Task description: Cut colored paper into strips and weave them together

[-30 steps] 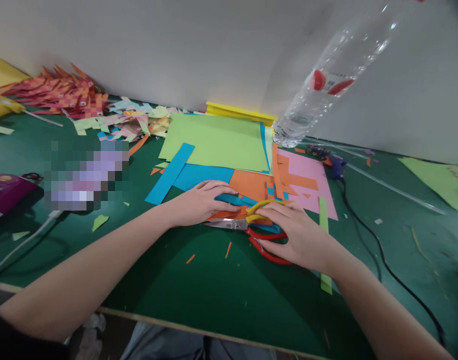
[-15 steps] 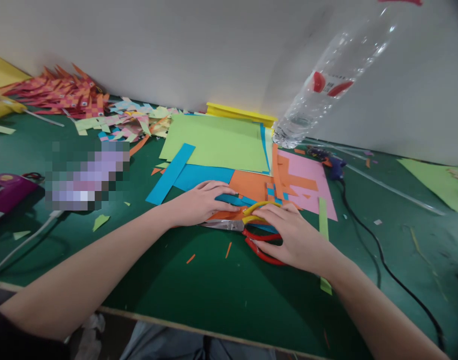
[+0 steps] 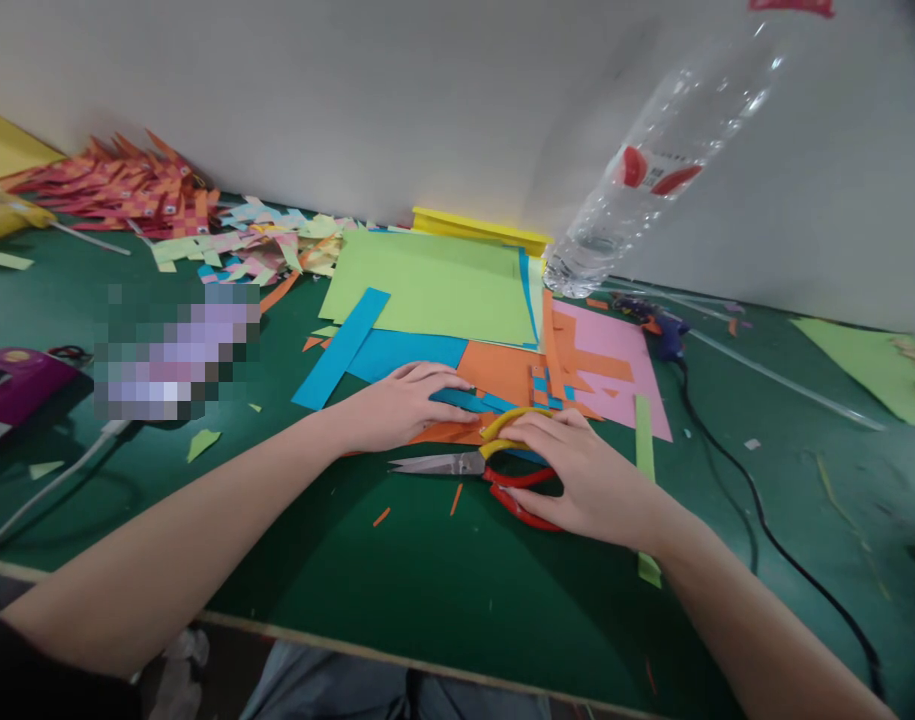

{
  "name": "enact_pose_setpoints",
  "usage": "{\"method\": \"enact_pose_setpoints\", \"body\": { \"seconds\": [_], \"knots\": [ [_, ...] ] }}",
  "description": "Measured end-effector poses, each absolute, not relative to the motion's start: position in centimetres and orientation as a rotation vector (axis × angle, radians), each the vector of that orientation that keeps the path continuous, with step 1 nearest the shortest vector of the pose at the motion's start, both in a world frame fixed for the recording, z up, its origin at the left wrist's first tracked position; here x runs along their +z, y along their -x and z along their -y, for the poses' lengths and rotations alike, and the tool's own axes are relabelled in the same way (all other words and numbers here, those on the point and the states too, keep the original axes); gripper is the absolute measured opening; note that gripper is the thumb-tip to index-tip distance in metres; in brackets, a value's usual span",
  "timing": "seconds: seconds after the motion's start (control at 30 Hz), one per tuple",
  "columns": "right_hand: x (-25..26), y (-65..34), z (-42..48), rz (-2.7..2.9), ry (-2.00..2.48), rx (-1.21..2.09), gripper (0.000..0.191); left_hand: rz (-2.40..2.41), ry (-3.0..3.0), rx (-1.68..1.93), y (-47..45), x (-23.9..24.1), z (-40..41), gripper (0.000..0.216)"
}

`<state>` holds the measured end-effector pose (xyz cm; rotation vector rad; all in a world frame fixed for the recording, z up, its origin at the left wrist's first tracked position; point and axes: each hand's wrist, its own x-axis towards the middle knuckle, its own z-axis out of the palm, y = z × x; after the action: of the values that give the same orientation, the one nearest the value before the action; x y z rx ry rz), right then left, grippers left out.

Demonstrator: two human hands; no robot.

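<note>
My right hand (image 3: 577, 470) grips a pair of scissors (image 3: 446, 464) by the yellow and red handles. The blades point left and look closed, lying just below an orange strip of paper. My left hand (image 3: 393, 408) holds blue and orange paper strips (image 3: 453, 430) against the table, with the blue ones between its thumb and fingers. Part of these strips is hidden under both hands. Just beyond them, a small woven blue-and-orange piece (image 3: 539, 385) rests on orange paper (image 3: 494, 365). A loose blue strip (image 3: 342, 350) slants to the left of my fingers.
Green sheets (image 3: 434, 285) lie at the back, beside pink paper (image 3: 648, 375). A clear bottle (image 3: 652, 160) stands behind. A corded glue gun (image 3: 667, 330) is at right. Woven red-orange pieces (image 3: 142, 190) pile up far left. Scraps dot the green table (image 3: 427, 580).
The scissors have shifted slightly down, away from the orange strip, and their blades now show whole. My left hand has stayed in place.
</note>
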<state>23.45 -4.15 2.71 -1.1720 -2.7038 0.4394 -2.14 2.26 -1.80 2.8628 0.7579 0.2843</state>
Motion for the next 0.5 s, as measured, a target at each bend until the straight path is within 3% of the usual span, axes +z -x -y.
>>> {"method": "enact_pose_setpoints", "body": {
  "seconds": [0.5],
  "knots": [
    [2.8, -30.3, 1.2, 2.332, 1.434, 0.166, 0.036, -0.888, -2.916, 0.363, 1.4, -2.0, -1.6, 0.039]
  ]
}}
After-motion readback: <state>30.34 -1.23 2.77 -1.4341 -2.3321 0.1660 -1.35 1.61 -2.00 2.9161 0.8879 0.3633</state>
